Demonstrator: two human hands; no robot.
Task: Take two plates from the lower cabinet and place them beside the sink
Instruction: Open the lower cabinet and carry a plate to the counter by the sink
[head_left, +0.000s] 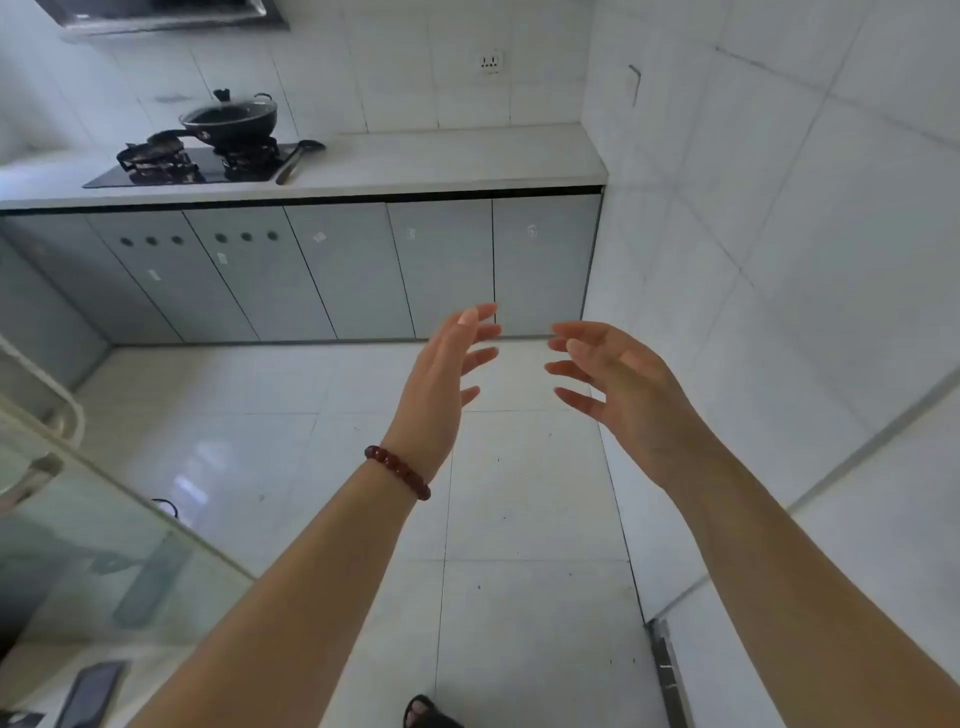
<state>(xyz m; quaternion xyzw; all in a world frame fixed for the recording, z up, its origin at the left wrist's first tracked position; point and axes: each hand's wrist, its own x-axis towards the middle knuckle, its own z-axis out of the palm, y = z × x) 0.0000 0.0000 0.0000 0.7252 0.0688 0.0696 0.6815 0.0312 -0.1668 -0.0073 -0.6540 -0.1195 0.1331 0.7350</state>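
Observation:
A row of grey lower cabinet doors (441, 265) runs under the white counter (441, 161) across the room, all closed. No plates and no sink are in view. My left hand (447, 384), with a red bead bracelet on its wrist, is raised in front of me with fingers spread and holds nothing. My right hand (618, 395) is beside it, palm turned inward, fingers apart and empty. Both hands hover in mid-air over the tiled floor, well short of the cabinet doors.
A gas hob (192, 166) with a black lidded pan (228, 122) sits on the counter's left part, a ladle (298, 158) beside it. A tiled wall (779, 234) closes the right side. A glass door (104, 545) stands at the left. A phone (91, 693) lies bottom left.

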